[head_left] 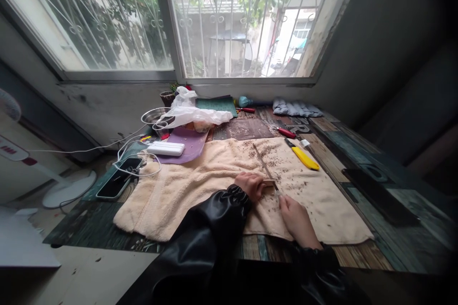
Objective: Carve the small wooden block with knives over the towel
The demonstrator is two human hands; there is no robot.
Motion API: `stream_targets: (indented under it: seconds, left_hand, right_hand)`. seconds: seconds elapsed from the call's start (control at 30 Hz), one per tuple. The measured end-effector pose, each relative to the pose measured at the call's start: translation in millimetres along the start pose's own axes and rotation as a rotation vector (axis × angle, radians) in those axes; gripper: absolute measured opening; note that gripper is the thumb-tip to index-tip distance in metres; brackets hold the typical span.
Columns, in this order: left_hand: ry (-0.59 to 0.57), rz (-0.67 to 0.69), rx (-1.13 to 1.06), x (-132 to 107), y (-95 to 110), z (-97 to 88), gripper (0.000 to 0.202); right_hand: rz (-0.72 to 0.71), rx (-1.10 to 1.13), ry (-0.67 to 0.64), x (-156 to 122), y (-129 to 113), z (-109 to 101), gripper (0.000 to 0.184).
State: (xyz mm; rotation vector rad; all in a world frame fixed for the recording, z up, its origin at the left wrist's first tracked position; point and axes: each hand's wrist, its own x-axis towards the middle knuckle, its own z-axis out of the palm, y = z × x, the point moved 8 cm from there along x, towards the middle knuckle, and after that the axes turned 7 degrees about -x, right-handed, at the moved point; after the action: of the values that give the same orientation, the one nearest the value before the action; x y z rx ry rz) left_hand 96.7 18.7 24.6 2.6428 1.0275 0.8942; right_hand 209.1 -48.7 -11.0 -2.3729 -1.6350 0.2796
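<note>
Over a beige towel [200,190] on the table, my left hand [250,186] is closed around a small piece of light wood [268,184], whose end sticks out to the right. My right hand [295,217] grips the near end of a long, thin, dark file-like tool [264,164]. Its shaft slants away to the far left and crosses the wood piece, close to my left fingers; whether they touch is too small to tell. Brown shavings [282,164] lie scattered over the towel. To the far right of my hands is a yellow utility knife [305,158].
A red-handled tool [286,132] lies beyond the towel. On the left are a phone [116,181], a white box-shaped device [166,148] with cables and a purple sheet [191,147]. Farther back sit a plastic bag [203,115] and a green mat [218,105]. A dark bar [381,195] lies right.
</note>
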Motion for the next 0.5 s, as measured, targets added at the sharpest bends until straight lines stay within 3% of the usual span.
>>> stream_targets:
  seconds: [0.37, 0.5]
  left_hand:
    - [0.003, 0.011, -0.012, -1, 2, 5.9, 0.017]
    - [-0.009, -0.007, -0.010, 0, -2, 6.1, 0.017]
  right_hand:
    - [0.008, -0.022, 0.028, 7, -1, 2, 0.037]
    - [-0.007, -0.010, 0.028, -4, 2, 2, 0.037]
